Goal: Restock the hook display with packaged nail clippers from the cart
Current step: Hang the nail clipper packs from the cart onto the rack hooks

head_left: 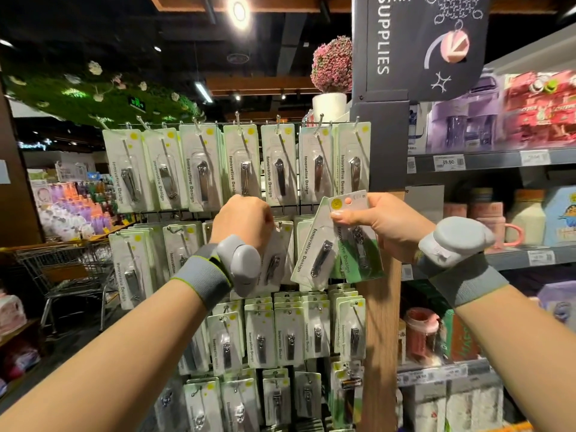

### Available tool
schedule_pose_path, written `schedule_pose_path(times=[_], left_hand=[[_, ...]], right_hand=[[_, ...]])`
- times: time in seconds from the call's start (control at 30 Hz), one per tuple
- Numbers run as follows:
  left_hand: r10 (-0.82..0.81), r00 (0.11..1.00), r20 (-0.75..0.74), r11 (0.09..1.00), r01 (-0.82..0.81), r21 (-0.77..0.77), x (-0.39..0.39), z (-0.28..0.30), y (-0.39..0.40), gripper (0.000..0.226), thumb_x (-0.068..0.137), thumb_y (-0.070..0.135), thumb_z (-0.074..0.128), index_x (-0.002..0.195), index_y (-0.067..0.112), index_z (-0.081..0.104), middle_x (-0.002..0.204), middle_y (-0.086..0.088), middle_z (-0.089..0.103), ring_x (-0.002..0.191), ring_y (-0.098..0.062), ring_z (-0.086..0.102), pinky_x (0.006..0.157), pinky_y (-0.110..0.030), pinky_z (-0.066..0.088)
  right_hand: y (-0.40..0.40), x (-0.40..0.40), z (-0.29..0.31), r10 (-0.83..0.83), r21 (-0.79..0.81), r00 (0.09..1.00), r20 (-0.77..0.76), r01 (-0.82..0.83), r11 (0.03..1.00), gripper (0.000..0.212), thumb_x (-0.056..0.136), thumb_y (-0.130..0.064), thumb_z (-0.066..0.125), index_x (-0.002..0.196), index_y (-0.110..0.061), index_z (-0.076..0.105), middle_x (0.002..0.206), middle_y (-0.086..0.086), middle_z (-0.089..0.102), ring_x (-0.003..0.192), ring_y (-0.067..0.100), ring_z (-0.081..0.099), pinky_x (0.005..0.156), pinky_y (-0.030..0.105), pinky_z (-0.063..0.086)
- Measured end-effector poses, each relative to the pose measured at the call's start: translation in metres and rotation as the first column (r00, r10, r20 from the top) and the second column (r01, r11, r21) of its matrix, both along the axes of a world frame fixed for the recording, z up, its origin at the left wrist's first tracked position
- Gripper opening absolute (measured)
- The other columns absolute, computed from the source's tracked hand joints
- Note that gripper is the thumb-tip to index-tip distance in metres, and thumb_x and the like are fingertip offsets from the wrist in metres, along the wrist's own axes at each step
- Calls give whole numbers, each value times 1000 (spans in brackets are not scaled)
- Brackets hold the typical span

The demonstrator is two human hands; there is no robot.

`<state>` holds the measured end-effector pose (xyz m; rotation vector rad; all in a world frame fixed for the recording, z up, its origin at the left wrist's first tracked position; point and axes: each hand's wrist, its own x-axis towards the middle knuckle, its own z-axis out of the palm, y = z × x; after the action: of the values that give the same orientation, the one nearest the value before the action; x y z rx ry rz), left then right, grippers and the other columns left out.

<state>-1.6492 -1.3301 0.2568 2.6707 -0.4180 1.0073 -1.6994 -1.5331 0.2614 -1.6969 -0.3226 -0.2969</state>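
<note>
A: Packs [335, 241] are sitting fanned in our right hand [381, 224]; we are pinching their top edges between thumb and fingers, so that grip is holding several clipper cards at once, tilted, just in front of the middle row of the display [237, 244].

B: And our left hand [243, 221] is curling up at a hook [279, 225] in that same row. We are seeing a card [274, 257] hanging right below the knuckles, but from behind the hand we cannot tell whether that grip is pinching the card or the hook, or simply closing on nothing.

A: Agreed. We are wearing grey wristbands [204, 275] with a pale device strapped on each wrist.

B: We are looking at four rows of hooks, all carrying white-and-green cards printed "Innovative Design", each with a metal clipper in a blister. The top row is hanging fullest.

A: We are standing with a wooden post [378, 338] just right of the display, and shelves [467, 163] with price tags running beyond it.

B: We are also catching a wire cart [59, 266] low on the left, well apart from both hands, its contents too blurred to read.
</note>
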Motion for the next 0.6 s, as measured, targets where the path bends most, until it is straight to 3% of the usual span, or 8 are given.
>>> schedule_pose_path(times=[0.13, 0.2, 0.27, 0.4, 0.5, 0.6], left_hand=[[-18, 999, 37, 997, 15, 80, 1, 0, -1, 19, 91, 20, 57, 103, 14, 70, 104, -8, 59, 103, -29, 51, 80, -36, 44], [-143, 983, 119, 989, 147, -25, -6, 2, -1, 17, 89, 19, 61, 102, 12, 69, 101, -7, 59, 98, -26, 54, 82, -33, 45], [-296, 939, 173, 924, 327, -197, -19, 7, -6, 15, 89, 21, 62, 96, 12, 71, 92, -2, 66, 87, -18, 61, 82, -28, 48], [-621, 775, -116, 717, 502, -484, -33, 12, -14, 13, 84, 16, 69, 95, 9, 69, 84, -5, 72, 74, -16, 67, 75, -31, 57], [-665, 728, -170, 689, 509, -516, -30, 10, -13, 14, 77, 5, 74, 88, 9, 67, 81, -8, 71, 68, -15, 63, 69, -30, 57], [-669, 725, -162, 673, 500, -544, -30, 9, -8, 14, 74, 1, 75, 82, 11, 67, 72, -4, 68, 60, -9, 61, 59, -19, 52]], right_hand=[[1, 0, -1, 14, 68, 1000, -11, -13, 998, 21, 81, 2, 65, 102, 0, 65, 95, 9, 70, 83, 14, 67, 67, 17, 53], [1, 0, -2, 16, 75, 1000, -21, -14, 997, 19, 81, 1, 65, 100, -1, 65, 95, 9, 71, 85, 15, 67, 69, 18, 54], [2, 0, -1, 18, 62, 999, -31, -16, 998, 18, 82, 0, 65, 100, -1, 65, 96, 9, 71, 87, 17, 68, 70, 19, 55], [7, 2, -1, -8, 73, 1000, -25, 10, 997, 19, 81, -2, 66, 100, -4, 66, 98, 8, 71, 89, 18, 68, 80, 22, 55], [10, 4, -2, -29, 70, 999, -25, 30, 997, 15, 79, -4, 69, 93, -10, 69, 97, 8, 72, 98, 26, 67, 95, 38, 50], [11, 3, -3, -2, 91, 1000, -21, 4, 996, 18, 81, -5, 67, 98, -6, 68, 92, 6, 73, 92, 21, 69, 88, 34, 53]])
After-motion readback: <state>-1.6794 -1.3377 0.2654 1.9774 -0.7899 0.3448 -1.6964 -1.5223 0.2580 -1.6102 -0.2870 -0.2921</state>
